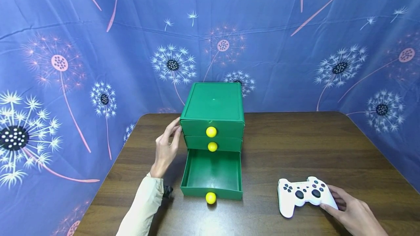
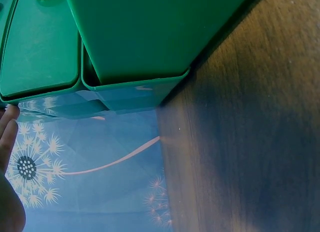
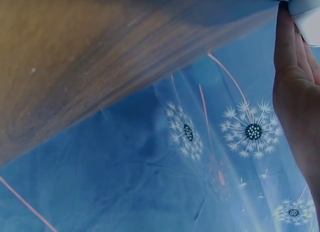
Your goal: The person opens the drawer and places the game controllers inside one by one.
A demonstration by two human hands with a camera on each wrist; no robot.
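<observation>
A green desktop drawer unit (image 1: pixel 213 101) with yellow round knobs stands at the middle of the table. Its bottom drawer (image 1: pixel 211 170) is pulled out, and nothing lies inside; the two drawers above are closed. My left hand (image 1: pixel 167 148) touches the unit's left side near the top with its fingertips. In the left wrist view, those fingers (image 2: pixel 9 124) lie against the unit's side wall. At the right, my right hand (image 1: pixel 354 208) grips the right handle of a white game controller (image 1: pixel 296 197), thumb on the near side. Only a corner of the controller shows in the right wrist view.
The brown wooden table (image 1: pixel 295 141) extends on both sides of the unit. Behind it hangs a blue cloth (image 1: pixel 275 65) printed with dandelions. A small black object (image 1: pixel 167 191) sits by the left sleeve (image 1: pixel 142 205), left of the pulled-out drawer.
</observation>
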